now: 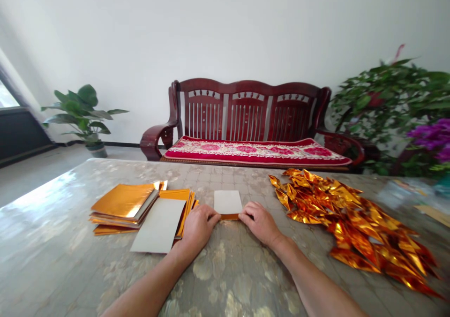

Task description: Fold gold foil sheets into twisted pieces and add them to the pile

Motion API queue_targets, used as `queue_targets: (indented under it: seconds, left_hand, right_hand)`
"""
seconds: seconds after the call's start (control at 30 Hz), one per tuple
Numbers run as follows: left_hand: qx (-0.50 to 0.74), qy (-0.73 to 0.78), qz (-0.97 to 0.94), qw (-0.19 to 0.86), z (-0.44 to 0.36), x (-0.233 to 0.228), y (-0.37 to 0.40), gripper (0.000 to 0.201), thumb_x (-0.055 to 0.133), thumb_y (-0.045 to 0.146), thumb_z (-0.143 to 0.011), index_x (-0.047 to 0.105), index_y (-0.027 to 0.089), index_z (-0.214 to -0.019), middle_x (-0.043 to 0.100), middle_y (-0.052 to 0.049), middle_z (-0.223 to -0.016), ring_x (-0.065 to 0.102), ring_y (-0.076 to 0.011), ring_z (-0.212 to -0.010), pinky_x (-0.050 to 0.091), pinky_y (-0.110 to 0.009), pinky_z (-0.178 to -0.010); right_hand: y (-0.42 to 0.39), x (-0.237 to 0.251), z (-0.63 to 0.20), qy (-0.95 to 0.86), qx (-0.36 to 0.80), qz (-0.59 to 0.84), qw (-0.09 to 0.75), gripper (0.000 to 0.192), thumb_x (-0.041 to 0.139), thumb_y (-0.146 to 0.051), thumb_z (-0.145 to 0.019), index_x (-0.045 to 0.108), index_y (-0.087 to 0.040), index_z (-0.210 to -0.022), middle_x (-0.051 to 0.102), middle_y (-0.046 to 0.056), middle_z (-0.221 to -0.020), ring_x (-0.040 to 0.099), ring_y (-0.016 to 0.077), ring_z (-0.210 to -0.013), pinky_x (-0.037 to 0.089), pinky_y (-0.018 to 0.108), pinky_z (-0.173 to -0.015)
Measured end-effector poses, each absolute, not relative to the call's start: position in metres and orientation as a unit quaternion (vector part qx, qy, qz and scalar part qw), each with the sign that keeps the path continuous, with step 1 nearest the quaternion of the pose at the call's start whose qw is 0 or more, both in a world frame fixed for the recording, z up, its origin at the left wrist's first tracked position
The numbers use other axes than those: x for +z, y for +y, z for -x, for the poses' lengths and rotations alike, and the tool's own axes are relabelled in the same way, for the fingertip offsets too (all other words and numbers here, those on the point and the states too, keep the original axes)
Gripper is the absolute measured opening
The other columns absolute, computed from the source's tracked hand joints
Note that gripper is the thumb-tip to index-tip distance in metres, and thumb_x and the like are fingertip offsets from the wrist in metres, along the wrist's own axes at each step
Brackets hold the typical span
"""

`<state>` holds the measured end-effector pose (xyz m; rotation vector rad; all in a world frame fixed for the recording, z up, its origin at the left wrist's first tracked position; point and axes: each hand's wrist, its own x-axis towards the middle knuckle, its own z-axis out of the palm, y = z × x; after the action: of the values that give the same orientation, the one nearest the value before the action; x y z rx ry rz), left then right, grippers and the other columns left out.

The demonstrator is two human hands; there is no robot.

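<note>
Left hand (198, 225) pinches sheet (228, 203) at its near-left edge | right hand (259, 222) pinches near-right edge | sheet lies mid-desk (52, 242), white side up | best: align edges, crease firmly

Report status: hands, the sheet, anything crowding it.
Left hand and right hand pinch folded sheet flat on table. Paper stack left, folded gold pieces right, both apart.
</note>
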<state>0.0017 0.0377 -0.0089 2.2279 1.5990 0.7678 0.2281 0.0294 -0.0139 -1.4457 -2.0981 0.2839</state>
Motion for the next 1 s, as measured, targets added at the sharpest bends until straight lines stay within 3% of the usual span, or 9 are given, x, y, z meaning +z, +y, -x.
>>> queue_targets:
  seconds: [0.33,0.57,1.0]
  left_hand:
    - [0.272,0.565,-0.759,0.173,-0.002,-0.002,0.035,0.017,0.067,0.031,-0.083,0.072,0.020,-0.071,0.069,-0.002,-0.076,0.060,-0.0180,-0.077,0.037,-0.028,-0.071]
    - [0.259,0.554,-0.776,0.152,-0.003,-0.004,0.034,0.024,0.061,0.031,-0.088,0.067,0.019,-0.068,0.068,-0.002,-0.078,0.059,-0.0185,-0.080,0.038,-0.029,-0.075]
    - [0.236,0.569,-0.779,0.112,-0.006,0.000,0.033,0.024,0.061,0.030,-0.088,0.061,0.019,-0.066,0.064,-0.003,-0.079,0.057,-0.0198,-0.083,0.038,-0.031,-0.077]
  right_hand:
    - [0.038,-0.007,-0.233,-0.765,0.164,0.568,0.255,0.022,0.063,-0.023,-0.083,0.067,-0.019,-0.062,0.061,0.001,-0.072,0.057,0.0148,-0.072,0.038,0.024,-0.067]
    - [0.030,-0.013,-0.230,-0.750,0.132,0.581,0.288,0.021,0.062,-0.025,-0.084,0.068,-0.020,-0.065,0.062,0.001,-0.075,0.058,0.0164,-0.079,0.038,0.025,-0.071]
    - [0.029,-0.009,-0.226,-0.746,0.072,0.621,0.231,0.024,0.062,-0.032,-0.087,0.060,-0.021,-0.065,0.060,0.001,-0.079,0.057,0.0163,-0.084,0.035,0.026,-0.070]
